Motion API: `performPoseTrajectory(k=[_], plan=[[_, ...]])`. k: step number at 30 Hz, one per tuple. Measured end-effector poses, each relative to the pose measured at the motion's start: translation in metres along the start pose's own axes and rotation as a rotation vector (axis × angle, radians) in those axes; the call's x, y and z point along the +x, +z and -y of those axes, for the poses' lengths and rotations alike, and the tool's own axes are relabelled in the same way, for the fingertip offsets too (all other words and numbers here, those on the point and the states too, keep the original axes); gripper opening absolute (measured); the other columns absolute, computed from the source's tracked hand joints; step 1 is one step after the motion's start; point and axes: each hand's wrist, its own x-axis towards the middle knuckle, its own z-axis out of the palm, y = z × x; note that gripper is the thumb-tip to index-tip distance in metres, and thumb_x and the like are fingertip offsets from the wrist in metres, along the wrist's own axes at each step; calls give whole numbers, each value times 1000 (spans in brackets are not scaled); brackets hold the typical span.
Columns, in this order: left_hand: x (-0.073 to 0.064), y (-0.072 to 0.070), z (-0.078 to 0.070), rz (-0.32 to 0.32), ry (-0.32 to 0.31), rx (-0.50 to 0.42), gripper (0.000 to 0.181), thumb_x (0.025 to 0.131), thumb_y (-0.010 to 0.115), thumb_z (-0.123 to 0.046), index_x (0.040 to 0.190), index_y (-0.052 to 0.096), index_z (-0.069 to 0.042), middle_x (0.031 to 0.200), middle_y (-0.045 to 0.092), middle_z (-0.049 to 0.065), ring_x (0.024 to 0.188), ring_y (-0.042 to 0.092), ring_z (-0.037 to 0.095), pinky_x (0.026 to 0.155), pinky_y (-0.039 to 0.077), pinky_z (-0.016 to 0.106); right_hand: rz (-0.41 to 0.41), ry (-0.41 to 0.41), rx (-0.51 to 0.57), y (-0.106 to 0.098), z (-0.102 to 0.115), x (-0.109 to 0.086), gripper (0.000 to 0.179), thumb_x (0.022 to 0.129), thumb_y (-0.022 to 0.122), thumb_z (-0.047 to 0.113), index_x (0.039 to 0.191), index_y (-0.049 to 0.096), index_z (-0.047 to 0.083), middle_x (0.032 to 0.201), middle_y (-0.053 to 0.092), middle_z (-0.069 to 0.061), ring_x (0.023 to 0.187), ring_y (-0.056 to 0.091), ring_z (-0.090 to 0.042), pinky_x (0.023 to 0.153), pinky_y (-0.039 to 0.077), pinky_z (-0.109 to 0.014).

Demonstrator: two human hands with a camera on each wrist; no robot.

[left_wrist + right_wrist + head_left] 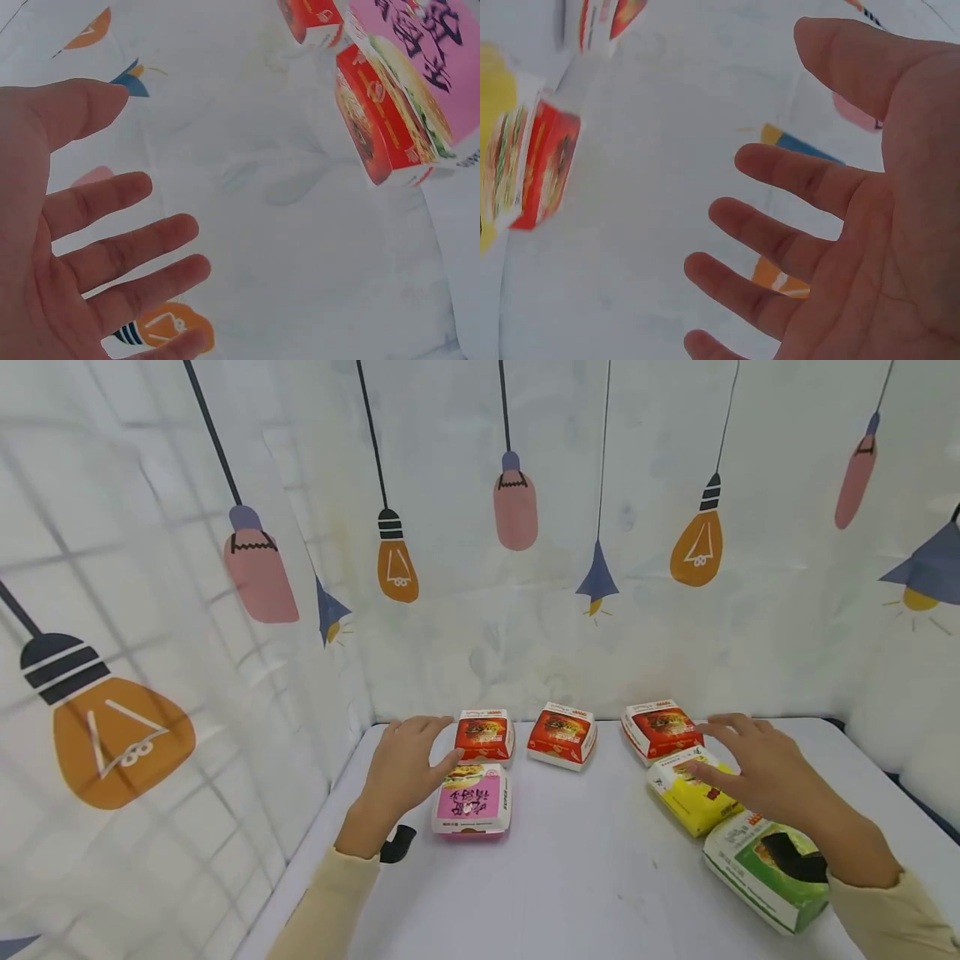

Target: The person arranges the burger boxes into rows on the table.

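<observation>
My left hand [401, 772] hovers at the left, beside a pink burger box [472, 802] and a red burger box [484, 735] behind it. In the left wrist view its fingers are spread, with nothing held. On the other side my right hand [772, 768] hangs over a yellow burger box [693, 793] and partly hides it. The right wrist view shows those fingers apart and holding nothing. A green burger box [765, 864] lies below the right wrist, partly covered by it. Another red box [651, 728] stands just beyond the right fingertips.
Between the two groups, a third red burger box [562, 735] sits near the back of the white table [570, 877]. A pale curtain [480, 643] printed with hanging lamps closes off the back and left sides.
</observation>
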Motion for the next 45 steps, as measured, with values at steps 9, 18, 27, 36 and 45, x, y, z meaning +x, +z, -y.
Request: performPoseTrajectory(k=[9,18,27,36,45], plan=[[-2,7,-12,-32,-43,-245,42,94,72,-40,129,68,-17,112,74,2,95,68,21,80,57,40,5,-73,274,32,55,15,39,96,67,48,123,66,18,129,65,-6,117,62,-30,92,52,-55],[8,53,15,187,-174,-465,31,100,65,-33,126,69,-14,112,73,5,102,68,23,85,57,42,133,-64,508,98,95,50,32,96,70,37,122,64,20,122,67,0,113,61,-24,87,55,-40],[11,79,41,358,-205,-564,27,95,60,-8,120,69,-11,124,69,8,114,63,28,95,54,50,283,-45,637,164,133,74,45,95,73,30,133,58,11,131,62,-9,114,60,-25,90,56,-44],[5,89,55,501,-275,-609,45,91,69,-13,135,63,-17,133,64,9,117,61,29,93,55,50,332,-31,752,197,138,79,61,96,72,32,145,46,8,143,52,-12,122,58,-30,97,53,-53],[7,95,51,597,-256,-654,56,88,77,-32,140,59,-21,136,59,11,111,59,25,93,55,49,353,-36,733,201,135,81,80,92,74,43,155,38,11,151,48,-12,124,57,-28,99,53,-52]])
